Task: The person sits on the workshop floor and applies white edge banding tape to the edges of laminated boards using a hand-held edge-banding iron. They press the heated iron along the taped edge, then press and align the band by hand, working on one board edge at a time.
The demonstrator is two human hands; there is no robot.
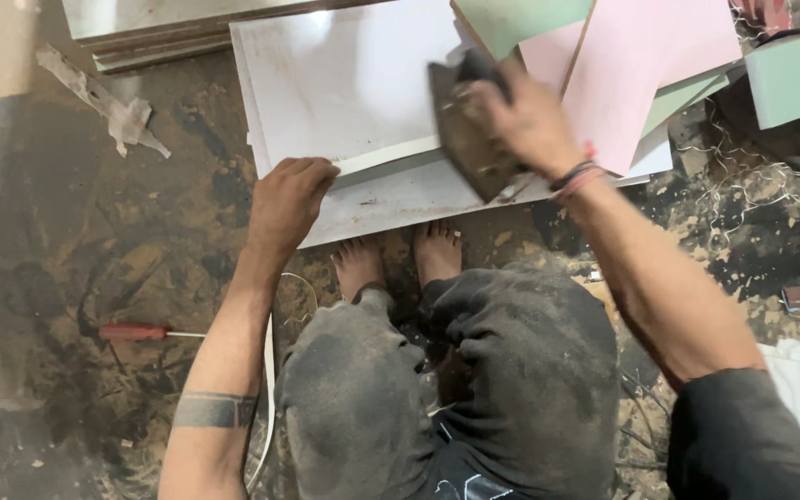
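Floor: dark, stained and dusty, strewn with pale curled shavings at the right; person squats on it, bare feet just below the near edge of the boards, knees in grey dusty trousers. White board: large, flat, lying on the floor in front of the feet, stacked on a second white board whose near edge juts out beneath it; a thin white edge strip runs along the near side of the upper board. Pink sheets and pale green sheets: overlapping pile at upper right, partly resting on the white boards. Further pale boards: stack at top left, well apart from the hands. Right hand: fingers closed over a dark brown flat block, pressing it down on the near right part of the white boards; cords around the wrist. Left hand: curled into a loose fist, knuckles bearing on the near left edge of the boards, at the end of the strip; whether it pinches anything cannot be told. Crumpled scrap: pale paper or tape, on the floor left of the boards. Screwdriver: red handle, lying on the floor left of the left forearm, untouched
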